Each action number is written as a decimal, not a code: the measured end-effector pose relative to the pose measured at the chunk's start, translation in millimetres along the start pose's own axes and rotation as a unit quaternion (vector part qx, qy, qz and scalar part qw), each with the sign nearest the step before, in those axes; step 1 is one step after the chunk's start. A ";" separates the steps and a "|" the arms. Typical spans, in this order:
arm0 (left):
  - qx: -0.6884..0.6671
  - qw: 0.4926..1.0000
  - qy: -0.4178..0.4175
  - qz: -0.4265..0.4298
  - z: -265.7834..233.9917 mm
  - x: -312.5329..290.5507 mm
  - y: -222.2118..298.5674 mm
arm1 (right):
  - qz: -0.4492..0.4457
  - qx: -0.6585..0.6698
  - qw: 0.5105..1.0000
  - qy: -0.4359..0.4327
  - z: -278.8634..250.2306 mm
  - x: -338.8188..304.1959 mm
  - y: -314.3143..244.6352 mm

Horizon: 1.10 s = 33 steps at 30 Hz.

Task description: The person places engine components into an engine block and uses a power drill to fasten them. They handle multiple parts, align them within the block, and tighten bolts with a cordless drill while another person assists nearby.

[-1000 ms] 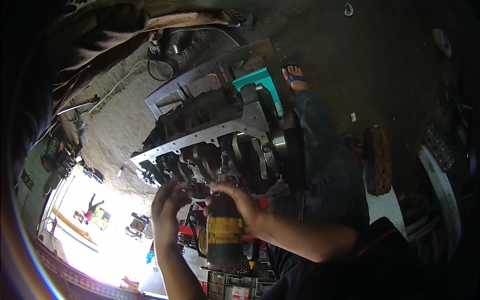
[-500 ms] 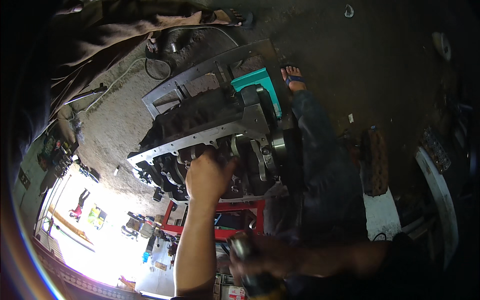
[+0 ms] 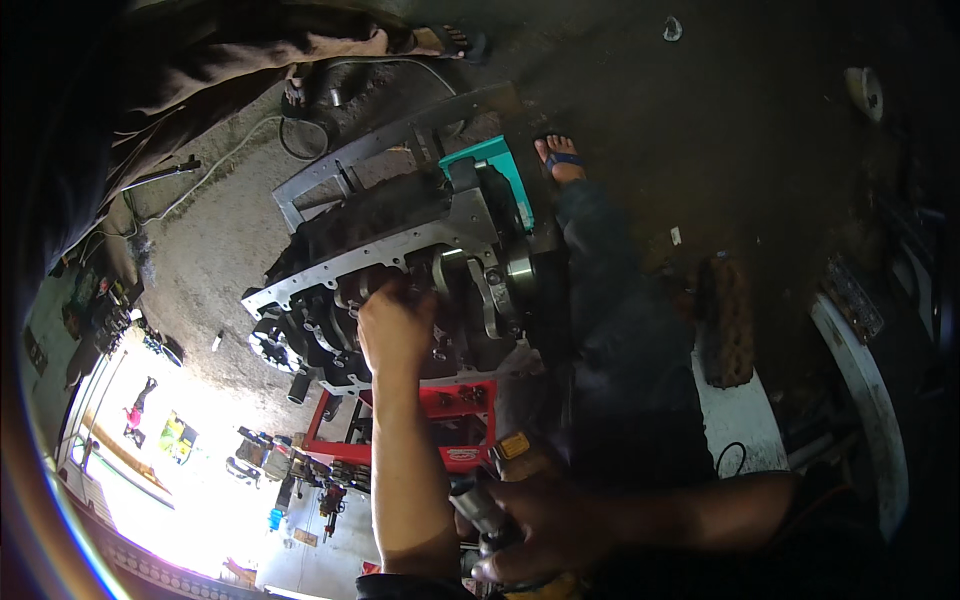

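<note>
A grey engine block (image 3: 358, 272) lies with its open underside up, its crankshaft (image 3: 492, 300) showing inside. My left hand (image 3: 393, 328) reaches down into the block beside the crankshaft, fingers curled and their tips hidden in shadow, so what they grip is unclear. Low in the picture, my right hand (image 3: 550, 535) is wrapped round a yellow-and-black cordless impact wrench (image 3: 512, 445). A metal socket (image 3: 480, 508) sits on its nose, pointing up and left, near my left forearm and apart from the block.
A red metal stand (image 3: 460, 400) is below the block. Beyond the block are a grey steel frame (image 3: 290, 190) and a turquoise panel (image 3: 515, 180). A cable (image 3: 240, 150) trails over the floor near another person's foot (image 3: 440, 42). Rusty and pale metal parts (image 3: 728, 320) lie to the right.
The scene has shifted left in view. The impact wrench, blurred before, now shows more plainly with its socket tilted toward the block. My left hand stays inside the block.
</note>
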<state>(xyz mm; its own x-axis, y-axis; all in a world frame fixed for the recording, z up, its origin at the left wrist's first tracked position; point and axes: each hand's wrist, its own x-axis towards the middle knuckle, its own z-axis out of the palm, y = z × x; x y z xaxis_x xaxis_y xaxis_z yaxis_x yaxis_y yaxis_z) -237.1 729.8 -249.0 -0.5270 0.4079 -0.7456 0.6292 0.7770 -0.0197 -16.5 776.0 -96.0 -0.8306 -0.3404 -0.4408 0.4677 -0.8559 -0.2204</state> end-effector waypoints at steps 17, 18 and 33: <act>-0.038 0.996 0.043 0.073 6.6 3.8 -7.8 | -0.002 0.085 0.994 -0.069 -30.2 7.7 51.6; -0.037 0.996 0.021 0.078 6.1 5.5 -8.4 | 0.008 0.074 0.995 -0.069 -31.4 7.6 51.9; -0.032 0.984 0.074 0.157 12.7 5.9 -24.8 | 0.146 0.096 0.969 -0.175 -49.6 27.1 33.5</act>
<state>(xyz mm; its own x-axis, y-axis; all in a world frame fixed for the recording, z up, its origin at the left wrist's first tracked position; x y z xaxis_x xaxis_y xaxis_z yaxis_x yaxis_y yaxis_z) -248.5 706.8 -261.3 -0.3919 0.6945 -0.6034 0.7395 0.6280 0.2425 -8.4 757.4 -158.5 -0.7383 -0.6618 -0.1301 0.6616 -0.7481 0.0509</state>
